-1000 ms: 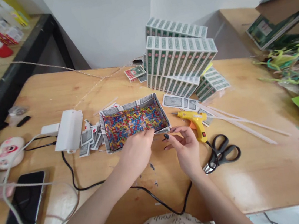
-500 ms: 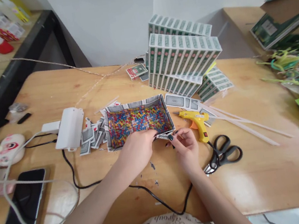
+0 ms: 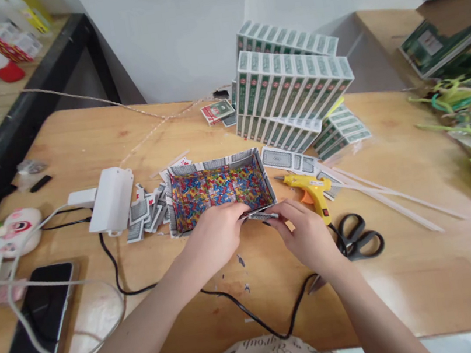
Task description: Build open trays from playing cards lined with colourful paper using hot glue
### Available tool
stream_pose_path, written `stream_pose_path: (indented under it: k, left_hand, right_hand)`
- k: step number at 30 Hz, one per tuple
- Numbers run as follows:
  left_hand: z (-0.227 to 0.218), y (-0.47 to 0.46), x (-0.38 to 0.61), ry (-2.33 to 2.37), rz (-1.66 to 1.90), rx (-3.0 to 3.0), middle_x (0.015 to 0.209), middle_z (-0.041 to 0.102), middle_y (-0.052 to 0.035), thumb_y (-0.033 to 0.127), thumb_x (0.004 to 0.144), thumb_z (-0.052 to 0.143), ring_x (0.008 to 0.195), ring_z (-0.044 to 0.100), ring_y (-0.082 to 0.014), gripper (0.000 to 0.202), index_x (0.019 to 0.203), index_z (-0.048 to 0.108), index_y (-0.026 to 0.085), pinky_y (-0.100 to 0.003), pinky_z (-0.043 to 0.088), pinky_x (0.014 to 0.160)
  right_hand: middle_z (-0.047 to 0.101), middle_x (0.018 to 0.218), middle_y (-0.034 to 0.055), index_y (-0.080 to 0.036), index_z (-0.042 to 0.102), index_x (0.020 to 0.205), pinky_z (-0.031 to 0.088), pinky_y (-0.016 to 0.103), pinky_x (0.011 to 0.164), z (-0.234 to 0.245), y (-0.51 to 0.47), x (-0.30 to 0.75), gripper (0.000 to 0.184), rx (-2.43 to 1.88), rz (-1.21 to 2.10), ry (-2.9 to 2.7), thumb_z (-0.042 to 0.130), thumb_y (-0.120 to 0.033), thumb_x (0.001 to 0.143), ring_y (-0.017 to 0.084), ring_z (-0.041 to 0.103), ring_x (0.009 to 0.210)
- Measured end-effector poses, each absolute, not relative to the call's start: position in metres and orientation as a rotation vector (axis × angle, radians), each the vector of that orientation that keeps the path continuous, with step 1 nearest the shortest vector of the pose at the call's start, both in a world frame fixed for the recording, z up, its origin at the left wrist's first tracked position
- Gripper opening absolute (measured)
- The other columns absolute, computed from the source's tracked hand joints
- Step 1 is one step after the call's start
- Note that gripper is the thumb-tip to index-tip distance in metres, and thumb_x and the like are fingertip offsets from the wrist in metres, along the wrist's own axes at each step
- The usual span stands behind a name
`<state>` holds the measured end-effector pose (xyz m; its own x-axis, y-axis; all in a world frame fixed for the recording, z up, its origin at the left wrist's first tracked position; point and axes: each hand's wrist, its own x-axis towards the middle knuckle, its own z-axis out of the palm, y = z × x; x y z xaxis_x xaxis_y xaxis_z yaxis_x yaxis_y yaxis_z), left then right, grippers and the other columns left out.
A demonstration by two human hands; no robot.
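Observation:
An open box (image 3: 232, 186) built from playing cards, with a colourful patterned lining, sits mid-table. My left hand (image 3: 220, 235) is closed on its near wall, the fingers partly hidden behind the rim. At the near right part of that wall, my right hand (image 3: 305, 231) pinches a narrow piece of playing card (image 3: 263, 215) between thumb and fingers, against or very close to the rim. Just right of the box lies a yellow glue gun (image 3: 317, 189). Black-handled scissors (image 3: 357, 238) rest beyond my right wrist, their blades partly covered by it.
Stacked card packs (image 3: 293, 85) stand behind the box. Cut card pieces (image 3: 147, 210) lie left of it, beside a white power adapter (image 3: 110, 201). Clear glue sticks (image 3: 384, 195) stretch rightward. A black cable (image 3: 241, 305) crosses in front; a phone (image 3: 38, 324) lies at left.
My right hand has turned over, palm down, and now grips the card piece from above with its fingers. My left hand stays at the box wall. The view has shifted slightly.

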<state>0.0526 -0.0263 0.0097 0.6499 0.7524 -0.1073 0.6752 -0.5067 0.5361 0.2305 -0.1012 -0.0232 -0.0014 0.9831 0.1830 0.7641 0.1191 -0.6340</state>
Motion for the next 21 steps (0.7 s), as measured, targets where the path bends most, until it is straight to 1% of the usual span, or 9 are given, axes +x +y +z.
stream_pose_path:
  k: [2, 5, 8, 11, 14, 17, 21]
  left_hand:
    - [0.009, -0.026, 0.052, 1.111, 0.189, 2.325, 0.096, 0.073, -0.0041, 0.008, 0.083, 0.047, 0.086, 0.069, -0.0196, 0.029, 0.098, 0.068, 0.021, -0.03, 0.052, 0.078]
    - [0.007, -0.026, 0.052, 1.111, 0.197, 2.337, 0.095, 0.073, -0.0037, 0.008, 0.082, 0.047, 0.086, 0.069, -0.0192, 0.029, 0.097, 0.068, 0.022, -0.029, 0.052, 0.077]
    - [0.007, -0.026, 0.052, 1.115, 0.186, 2.34, 0.095, 0.073, -0.0034, 0.008, 0.082, 0.047, 0.086, 0.069, -0.0197, 0.029, 0.097, 0.068, 0.022, -0.03, 0.052, 0.078]
    - [0.009, -0.026, 0.052, 1.12, 0.183, 2.33, 0.095, 0.073, -0.0036, 0.012, 0.084, 0.048, 0.087, 0.069, -0.0203, 0.027, 0.099, 0.068, 0.022, -0.031, 0.052, 0.079]
    - [0.012, -0.026, 0.053, 1.127, 0.209, 2.325, 0.096, 0.074, -0.0029, 0.016, 0.086, 0.049, 0.086, 0.069, -0.0203, 0.023, 0.098, 0.068, 0.022, -0.031, 0.052, 0.078]
    - [0.013, -0.028, 0.053, 1.115, 0.295, 2.343, 0.096, 0.074, -0.0011, 0.018, 0.086, 0.051, 0.085, 0.069, -0.0181, 0.021, 0.098, 0.067, 0.022, -0.029, 0.052, 0.078]
    - [0.008, -0.035, 0.05, 1.117, 0.471, 2.463, 0.088, 0.073, 0.0002, 0.019, 0.089, 0.048, 0.077, 0.069, -0.0144, 0.017, 0.097, 0.063, 0.021, -0.026, 0.053, 0.069]
  right_hand:
    - [0.064, 0.082, 0.0025, -0.023, 0.059, 0.087, 0.051, 0.03, 0.065, -0.021, -0.1, 0.229, 0.008, -1.719, 0.515, -1.792, 0.055, -0.017, 0.084, 0.017, 0.062, 0.071]
    - [0.063, 0.079, 0.0012, -0.023, 0.056, 0.083, 0.05, 0.029, 0.065, -0.022, -0.1, 0.226, 0.007, -1.688, 0.509, -1.75, 0.056, -0.016, 0.083, 0.016, 0.061, 0.07]
    - [0.065, 0.082, 0.0026, -0.024, 0.058, 0.086, 0.051, 0.03, 0.071, -0.024, -0.101, 0.225, 0.007, -1.653, 0.422, -1.773, 0.054, -0.019, 0.086, 0.017, 0.062, 0.074]
    - [0.065, 0.083, 0.004, -0.024, 0.059, 0.088, 0.051, 0.032, 0.076, -0.024, -0.1, 0.225, 0.009, -1.621, 0.34, -1.849, 0.052, -0.019, 0.087, 0.019, 0.063, 0.08]
    - [0.063, 0.085, 0.0051, -0.024, 0.061, 0.09, 0.051, 0.033, 0.078, -0.024, -0.101, 0.227, 0.011, -1.592, 0.291, -1.9, 0.051, -0.018, 0.088, 0.019, 0.063, 0.084]
    - [0.062, 0.088, 0.0056, -0.025, 0.062, 0.091, 0.052, 0.033, 0.078, -0.026, -0.102, 0.228, 0.013, -1.579, 0.249, -1.905, 0.051, -0.019, 0.088, 0.02, 0.062, 0.087]
    - [0.064, 0.09, 0.006, -0.025, 0.062, 0.092, 0.052, 0.034, 0.078, -0.034, -0.103, 0.229, 0.014, -1.55, 0.118, -1.901, 0.053, -0.016, 0.086, 0.019, 0.063, 0.085]
